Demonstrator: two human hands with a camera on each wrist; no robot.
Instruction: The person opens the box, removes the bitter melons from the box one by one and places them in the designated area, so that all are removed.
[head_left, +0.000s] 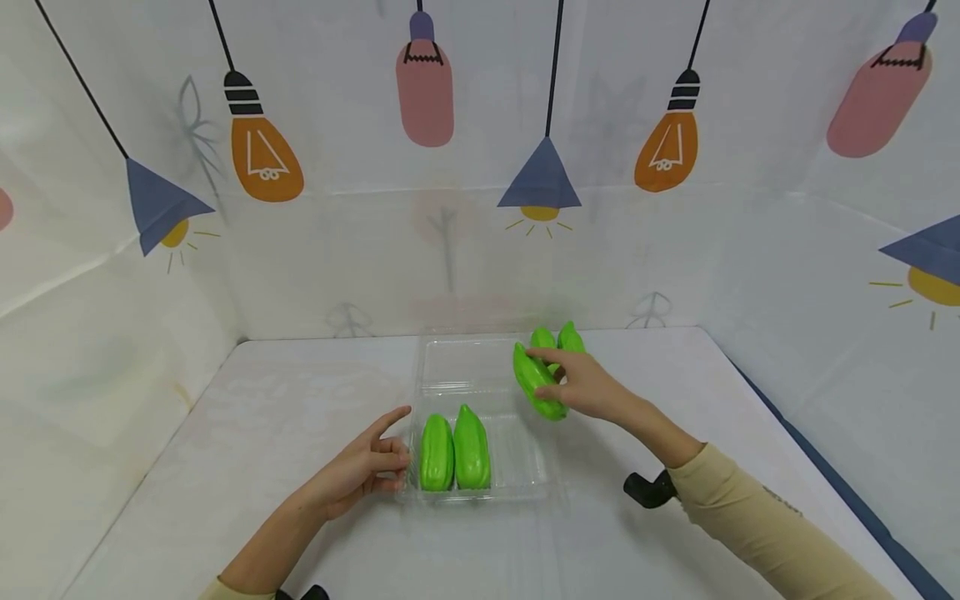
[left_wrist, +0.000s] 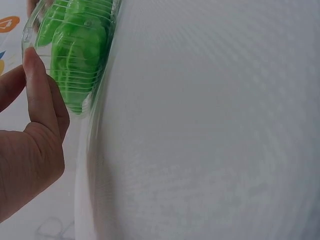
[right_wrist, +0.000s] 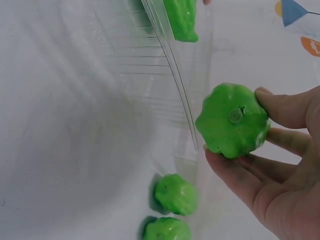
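Note:
A lidded clear plastic box [head_left: 517,483] lies opened on the table, its lid [head_left: 457,362] folded back at the far side. Inside its left half two bright green ribbed bitter melons, a left one [head_left: 437,454] and a right one [head_left: 472,450], stand side by side. My left hand [head_left: 367,467] touches the box's left wall from outside, fingertips at the rim. Over the box's right side, my right hand [head_left: 588,387] grips another bitter melon [right_wrist: 232,120] between thumb and fingers. Behind that hand, two more bitter melons, one [head_left: 543,337] and another [head_left: 572,337], lie partly hidden.
A white table [head_left: 300,375] carries everything. Fabric walls [head_left: 337,267] printed with lamps and bulbs enclose its back and sides. A black wrist mount [head_left: 648,490] sticks out beside my right sleeve.

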